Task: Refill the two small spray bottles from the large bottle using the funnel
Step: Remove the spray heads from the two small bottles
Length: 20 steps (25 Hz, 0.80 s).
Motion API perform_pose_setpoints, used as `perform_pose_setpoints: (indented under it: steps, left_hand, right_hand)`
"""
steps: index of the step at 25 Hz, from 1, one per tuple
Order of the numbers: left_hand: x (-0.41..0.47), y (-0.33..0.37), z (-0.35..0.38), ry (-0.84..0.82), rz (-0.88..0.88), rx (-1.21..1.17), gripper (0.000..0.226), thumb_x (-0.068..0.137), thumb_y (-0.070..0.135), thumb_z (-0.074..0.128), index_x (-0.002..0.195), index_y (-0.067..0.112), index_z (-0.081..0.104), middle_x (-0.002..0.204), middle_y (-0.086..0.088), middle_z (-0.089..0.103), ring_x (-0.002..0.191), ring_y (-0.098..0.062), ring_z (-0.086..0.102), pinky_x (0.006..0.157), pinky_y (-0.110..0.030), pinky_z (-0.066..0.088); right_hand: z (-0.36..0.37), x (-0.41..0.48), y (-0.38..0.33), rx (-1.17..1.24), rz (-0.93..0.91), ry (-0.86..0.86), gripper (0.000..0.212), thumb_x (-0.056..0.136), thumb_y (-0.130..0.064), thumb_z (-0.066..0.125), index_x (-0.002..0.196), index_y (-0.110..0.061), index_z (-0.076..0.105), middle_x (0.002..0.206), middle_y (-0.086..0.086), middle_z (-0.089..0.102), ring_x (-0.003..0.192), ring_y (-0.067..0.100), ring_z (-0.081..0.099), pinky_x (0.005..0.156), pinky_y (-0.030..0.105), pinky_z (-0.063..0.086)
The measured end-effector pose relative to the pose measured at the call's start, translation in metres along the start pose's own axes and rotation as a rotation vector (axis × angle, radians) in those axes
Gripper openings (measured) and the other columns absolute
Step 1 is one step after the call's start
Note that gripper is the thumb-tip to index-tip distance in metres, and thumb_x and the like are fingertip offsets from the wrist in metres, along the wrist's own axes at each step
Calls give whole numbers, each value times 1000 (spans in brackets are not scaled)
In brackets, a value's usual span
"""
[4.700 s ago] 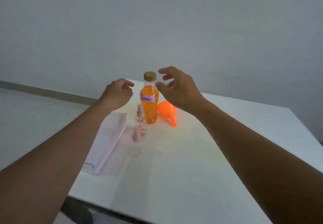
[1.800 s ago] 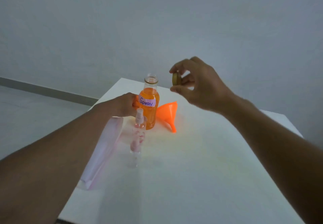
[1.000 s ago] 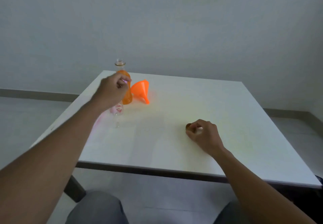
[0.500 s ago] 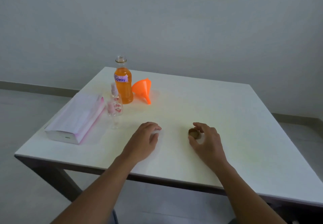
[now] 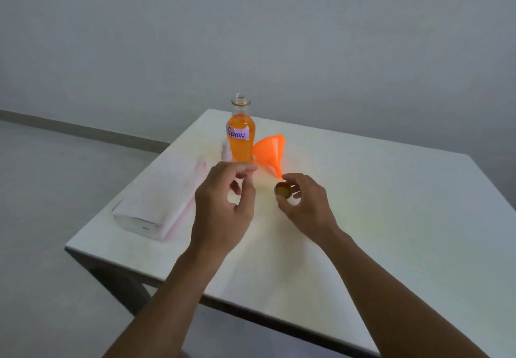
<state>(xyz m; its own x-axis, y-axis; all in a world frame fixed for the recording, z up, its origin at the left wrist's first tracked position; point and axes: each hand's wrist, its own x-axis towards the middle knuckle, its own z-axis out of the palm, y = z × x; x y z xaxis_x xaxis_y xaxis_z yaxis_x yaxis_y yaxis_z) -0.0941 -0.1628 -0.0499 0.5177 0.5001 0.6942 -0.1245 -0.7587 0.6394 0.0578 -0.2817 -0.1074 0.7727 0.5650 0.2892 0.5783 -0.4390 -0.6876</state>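
The large bottle (image 5: 240, 145) of orange liquid, labelled "Spray", stands uncapped at the table's far left. An orange funnel (image 5: 272, 152) lies on its side just right of it. Only the white top of one small clear spray bottle (image 5: 226, 153) shows left of the large bottle; my left hand hides its body. My left hand (image 5: 223, 207) hovers above the table in front of that bottle, fingers loosely curled, with nothing seen between them. My right hand (image 5: 304, 204) pinches the gold bottle cap (image 5: 283, 190) above the table, near the funnel's spout.
A white and pink booklet or pack (image 5: 162, 201) lies along the left edge of the white table (image 5: 391, 218). A grey wall stands behind the table and grey floor lies to the left.
My right hand has lifted the gold cap off the table and carried it forward toward the funnel. My left hand rose from the tabletop and moved forward in front of the small spray bottle.
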Motion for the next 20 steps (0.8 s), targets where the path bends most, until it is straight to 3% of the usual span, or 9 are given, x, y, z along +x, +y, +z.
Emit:
perform_pose_setpoints:
  steps: [4, 6, 8, 10, 15, 17, 20]
  left_hand:
    - [50, -24, -23, 57, -127, -17, 16, 95, 11, 59, 106, 17, 69, 97, 11, 68, 87, -3, 63, 69, -6, 46]
    - [70, -53, -27, -110, -266, 64, 24, 96, 12, 54, 114, 19, 69, 106, 8, 70, 93, -4, 63, 75, -6, 45]
    - [82, -77, -25, -394, -396, 127, 34, 94, 15, 52, 125, 21, 65, 120, 7, 68, 104, -8, 61, 88, -21, 49]
    - [88, -89, -22, -582, -483, 105, 40, 88, 29, 55, 126, 22, 64, 122, 9, 66, 109, -10, 60, 92, -30, 48]
    - [94, -104, -11, -689, -447, 59, 28, 82, 39, 75, 106, 26, 71, 105, 9, 72, 103, -10, 66, 87, -31, 52]
    - [98, -105, -11, -688, -417, 34, 28, 80, 39, 78, 102, 23, 72, 102, 6, 74, 99, -11, 69, 88, -28, 53]
    - [115, -85, -23, -517, -348, 18, 29, 78, 41, 80, 100, 23, 73, 96, 5, 76, 90, -11, 70, 85, -30, 55]
  right_hand:
    - [34, 34, -12, -52, 64, -108, 42, 95, -23, 69, 135, -19, 59, 130, 3, 62, 108, 17, 59, 93, 26, 50]
    - [44, 41, -14, -81, 73, -89, 41, 97, -23, 65, 137, -16, 59, 130, 5, 64, 105, 16, 57, 88, 23, 43]
    - [47, 43, -13, -91, 61, -57, 40, 98, -24, 64, 137, -15, 61, 129, 6, 66, 102, 15, 56, 86, 21, 38]
    - [48, 41, -11, -104, 51, -53, 41, 97, -26, 66, 137, -17, 61, 130, 4, 66, 108, 18, 57, 87, 22, 40]
    - [40, 24, -5, -83, 67, -42, 40, 93, -28, 72, 132, -24, 62, 132, 0, 64, 113, 20, 59, 100, 40, 53]
    - [30, 14, -3, -69, 78, -41, 41, 93, -25, 72, 132, -25, 62, 132, -1, 62, 109, 16, 59, 96, 32, 53]
    - [10, -5, -2, -65, 59, -35, 36, 94, -21, 71, 128, -26, 64, 127, -5, 64, 98, 7, 60, 79, 7, 46]
